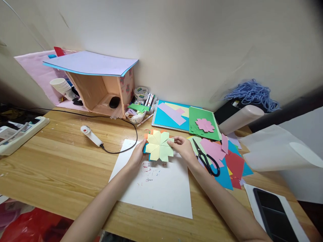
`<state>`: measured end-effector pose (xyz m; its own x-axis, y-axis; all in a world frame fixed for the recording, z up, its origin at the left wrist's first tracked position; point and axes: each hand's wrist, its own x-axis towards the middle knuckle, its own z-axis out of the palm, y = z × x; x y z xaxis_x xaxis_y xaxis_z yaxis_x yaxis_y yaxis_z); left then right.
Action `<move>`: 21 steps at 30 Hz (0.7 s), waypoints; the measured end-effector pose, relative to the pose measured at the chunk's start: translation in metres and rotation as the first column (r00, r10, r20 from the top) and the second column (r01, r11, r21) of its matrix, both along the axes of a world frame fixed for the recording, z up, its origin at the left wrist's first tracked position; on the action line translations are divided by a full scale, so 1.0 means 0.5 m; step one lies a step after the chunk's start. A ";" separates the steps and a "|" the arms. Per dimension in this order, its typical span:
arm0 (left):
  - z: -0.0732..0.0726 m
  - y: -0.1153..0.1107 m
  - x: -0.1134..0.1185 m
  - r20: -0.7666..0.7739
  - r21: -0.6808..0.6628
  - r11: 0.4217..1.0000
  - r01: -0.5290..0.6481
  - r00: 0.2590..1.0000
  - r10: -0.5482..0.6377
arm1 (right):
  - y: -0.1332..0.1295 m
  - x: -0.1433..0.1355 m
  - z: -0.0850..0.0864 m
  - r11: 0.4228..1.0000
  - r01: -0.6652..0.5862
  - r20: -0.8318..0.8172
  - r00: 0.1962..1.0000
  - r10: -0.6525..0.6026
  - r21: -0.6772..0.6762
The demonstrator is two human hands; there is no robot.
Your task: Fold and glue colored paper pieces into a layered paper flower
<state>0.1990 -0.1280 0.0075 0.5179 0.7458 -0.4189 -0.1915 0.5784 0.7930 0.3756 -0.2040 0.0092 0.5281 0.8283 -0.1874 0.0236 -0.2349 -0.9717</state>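
A flower-shaped paper cutout (159,146), pale yellow on its left half and pale green on its right, is held up above a white sheet (158,191). Orange and blue paper edges show behind it. My left hand (137,153) grips the cutout's left edge, its fingers partly hidden behind the paper. My right hand (182,147) pinches the right edge between thumb and fingers. Small coloured marks and bits lie on the white sheet below. Black-handled scissors (205,159) rest on coloured paper scraps (234,163) to the right of my right hand.
A pink flower cutout (205,125) lies on green paper (195,116) at the back. A corded white tool (91,135) is on the left, before an open box (101,90). Markers (150,99) and tape (140,92) stand behind; a phone (275,215) lies front right.
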 end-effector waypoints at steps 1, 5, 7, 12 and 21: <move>0.002 0.000 0.000 -0.016 0.015 1.000 0.012 1.000 -0.012 | 0.000 -0.002 -0.001 1.000 -0.005 0.005 1.000 0.005 0.004; 0.005 -0.001 -0.003 -0.041 0.070 0.992 0.108 0.994 -0.106 | 0.001 -0.008 0.001 1.000 -0.002 0.018 1.000 0.002 0.013; 0.006 -0.001 -0.003 -0.025 0.092 0.986 0.142 0.990 -0.140 | 0.002 -0.011 0.004 1.000 0.007 0.022 1.000 -0.007 0.012; 0.005 -0.005 -0.002 -0.001 0.106 0.980 0.166 0.986 -0.167 | 0.003 -0.017 0.008 1.000 0.018 0.023 1.000 -0.019 0.015; -0.001 -0.008 0.001 -0.026 0.090 0.986 0.142 0.990 -0.140 | 0.002 -0.016 0.003 1.000 0.027 0.118 0.993 -0.026 -0.008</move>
